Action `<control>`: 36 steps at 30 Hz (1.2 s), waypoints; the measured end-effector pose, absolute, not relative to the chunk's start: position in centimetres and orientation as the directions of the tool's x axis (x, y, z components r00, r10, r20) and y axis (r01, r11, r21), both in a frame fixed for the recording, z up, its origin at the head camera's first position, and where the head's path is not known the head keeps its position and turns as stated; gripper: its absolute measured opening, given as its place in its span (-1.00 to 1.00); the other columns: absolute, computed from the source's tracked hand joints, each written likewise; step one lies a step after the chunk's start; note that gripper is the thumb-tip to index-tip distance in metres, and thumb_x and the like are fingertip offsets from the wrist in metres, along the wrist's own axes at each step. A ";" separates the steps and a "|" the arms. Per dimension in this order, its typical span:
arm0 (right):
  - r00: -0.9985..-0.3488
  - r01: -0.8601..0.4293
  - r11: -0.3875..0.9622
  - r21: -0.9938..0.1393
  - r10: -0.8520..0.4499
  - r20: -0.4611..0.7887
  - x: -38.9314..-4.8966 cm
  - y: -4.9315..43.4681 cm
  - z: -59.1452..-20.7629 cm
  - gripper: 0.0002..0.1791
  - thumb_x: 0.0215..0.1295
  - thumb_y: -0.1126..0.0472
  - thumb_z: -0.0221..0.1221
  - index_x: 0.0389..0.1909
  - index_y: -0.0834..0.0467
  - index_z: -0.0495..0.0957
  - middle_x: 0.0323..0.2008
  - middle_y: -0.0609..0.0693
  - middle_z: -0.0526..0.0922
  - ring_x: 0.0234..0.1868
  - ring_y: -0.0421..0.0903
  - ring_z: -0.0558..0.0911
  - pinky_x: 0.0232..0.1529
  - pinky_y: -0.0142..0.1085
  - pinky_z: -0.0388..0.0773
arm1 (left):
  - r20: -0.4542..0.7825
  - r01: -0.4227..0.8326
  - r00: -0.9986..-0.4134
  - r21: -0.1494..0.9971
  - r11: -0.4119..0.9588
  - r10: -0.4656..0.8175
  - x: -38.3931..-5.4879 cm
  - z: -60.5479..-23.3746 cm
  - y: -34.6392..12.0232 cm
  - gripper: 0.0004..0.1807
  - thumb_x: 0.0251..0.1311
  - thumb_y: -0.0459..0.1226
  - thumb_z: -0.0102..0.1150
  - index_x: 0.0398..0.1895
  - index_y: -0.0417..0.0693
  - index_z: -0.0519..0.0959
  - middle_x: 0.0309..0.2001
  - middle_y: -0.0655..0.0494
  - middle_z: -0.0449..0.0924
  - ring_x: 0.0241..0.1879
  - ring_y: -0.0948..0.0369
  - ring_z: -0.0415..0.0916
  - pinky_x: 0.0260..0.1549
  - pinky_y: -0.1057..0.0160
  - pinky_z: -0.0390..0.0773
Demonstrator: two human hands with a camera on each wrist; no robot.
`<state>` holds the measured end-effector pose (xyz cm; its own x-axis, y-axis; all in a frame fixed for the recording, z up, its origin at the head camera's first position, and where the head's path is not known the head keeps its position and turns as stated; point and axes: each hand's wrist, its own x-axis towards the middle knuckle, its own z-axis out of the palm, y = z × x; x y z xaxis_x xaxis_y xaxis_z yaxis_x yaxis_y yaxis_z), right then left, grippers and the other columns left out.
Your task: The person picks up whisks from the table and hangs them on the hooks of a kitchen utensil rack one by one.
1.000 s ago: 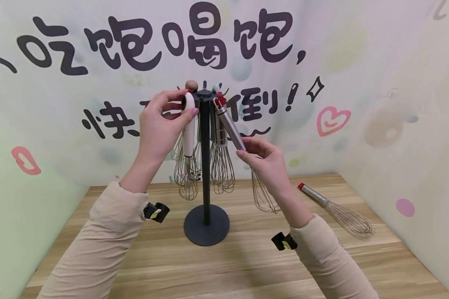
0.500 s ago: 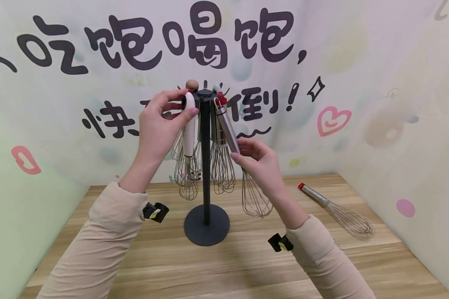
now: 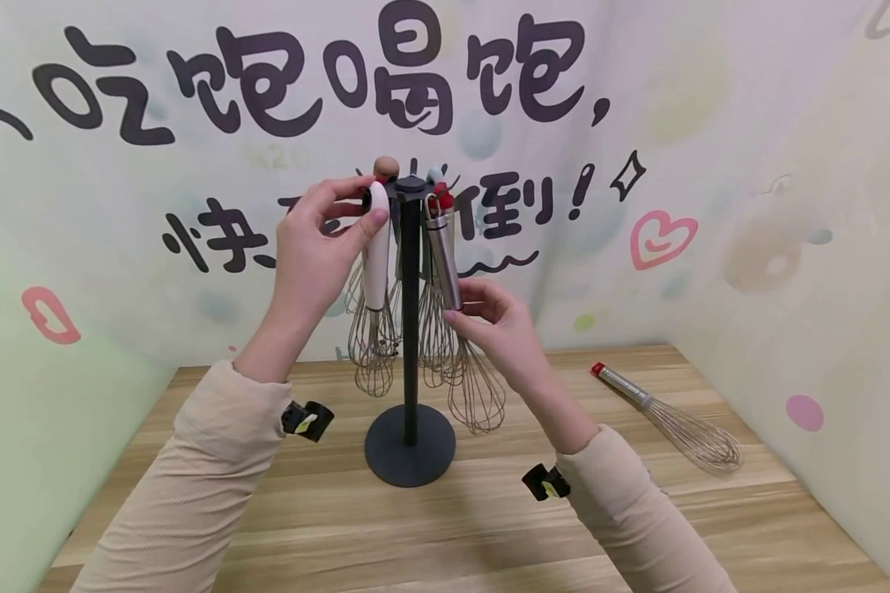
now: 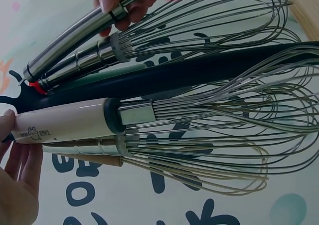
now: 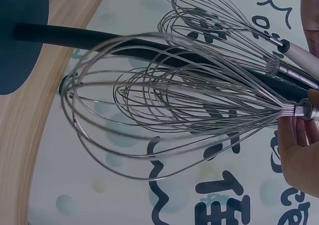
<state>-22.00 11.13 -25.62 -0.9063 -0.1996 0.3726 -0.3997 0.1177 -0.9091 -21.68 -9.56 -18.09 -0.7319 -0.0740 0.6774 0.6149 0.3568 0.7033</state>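
A dark upright stand (image 3: 410, 329) with hooks at its top carries several whisks. My left hand (image 3: 319, 239) pinches the top of a white-handled whisk (image 3: 375, 263) at the stand's left side; its pale handle (image 4: 65, 120) spans the left wrist view. With fingertips and thumb, my right hand (image 3: 500, 329) holds the lower handle of a steel whisk (image 3: 445, 255), whose top loop is right at a hook. That whisk leans slightly, its wire balloon (image 5: 149, 110) toward the lower right. Behind it hangs a red-topped whisk (image 3: 443, 196), partly hidden.
Another steel whisk with a red end (image 3: 660, 412) lies on the wooden table (image 3: 326, 527) at the right. A round dark base (image 3: 410, 465) supports the stand. Behind stands a printed wall (image 3: 489, 148), and a brown-knobbed whisk (image 3: 386, 167) hangs at the stand's back left.
My right hand has moved left, swinging the steel whisk from a strong slant to nearly upright beside the stand. The left hand keeps its pinch on the white-handled whisk; the stand top shifts slightly right.
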 end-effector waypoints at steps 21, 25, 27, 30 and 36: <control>-0.928 -0.356 0.124 -0.926 -0.165 0.335 -22.7 11.0 -26.2 -0.56 0.21 0.35 0.22 0.14 0.23 0.46 -0.05 0.10 0.61 -0.05 -0.18 0.59 -0.13 -0.47 0.55 | 0.682 0.617 -0.718 0.717 0.325 -0.138 -21.8 -18.1 -8.9 -0.66 0.14 -0.26 0.30 -0.02 -0.17 0.57 -0.01 0.08 0.59 -0.19 0.39 0.52 -0.16 0.40 0.64; -0.925 -0.365 0.121 -0.923 -0.161 0.344 -22.7 11.2 -26.2 -0.56 0.21 0.37 0.20 0.14 0.25 0.46 -0.06 0.09 0.62 -0.07 -0.21 0.58 -0.10 -0.48 0.56 | 0.683 0.620 -0.715 0.718 0.316 -0.148 -21.9 -18.0 -8.7 -0.68 0.13 -0.28 0.31 -0.05 -0.19 0.57 -0.03 0.09 0.58 -0.21 0.40 0.52 -0.16 0.41 0.64; -0.925 -0.364 0.121 -0.924 -0.161 0.344 -22.7 11.3 -26.2 -0.56 0.21 0.38 0.21 0.14 0.25 0.46 -0.06 0.08 0.62 -0.08 -0.22 0.58 -0.09 -0.49 0.56 | 0.683 0.618 -0.715 0.718 0.319 -0.152 -21.9 -18.0 -8.6 -0.68 0.13 -0.28 0.31 -0.06 -0.20 0.57 -0.04 0.10 0.58 -0.21 0.41 0.52 -0.16 0.41 0.64; -0.925 -0.365 0.133 -0.922 -0.168 0.342 -22.8 11.4 -26.3 -0.54 0.19 0.39 0.22 0.14 0.26 0.46 -0.05 0.12 0.62 -0.10 -0.25 0.58 -0.08 -0.49 0.57 | 0.682 0.617 -0.714 0.719 0.320 -0.157 -21.9 -18.0 -8.6 -0.68 0.13 -0.28 0.31 -0.06 -0.20 0.57 -0.04 0.09 0.58 -0.22 0.41 0.51 -0.17 0.41 0.63; -0.916 -0.378 0.139 -0.916 -0.201 0.347 -22.9 12.1 -26.4 -0.50 0.15 0.44 0.23 0.16 0.29 0.44 -0.06 0.16 0.60 -0.11 -0.26 0.58 -0.03 -0.48 0.60 | 0.680 0.619 -0.715 0.723 0.307 -0.162 -21.8 -18.0 -8.6 -0.68 0.13 -0.29 0.31 -0.06 -0.21 0.56 -0.04 0.08 0.58 -0.22 0.40 0.51 -0.18 0.44 0.61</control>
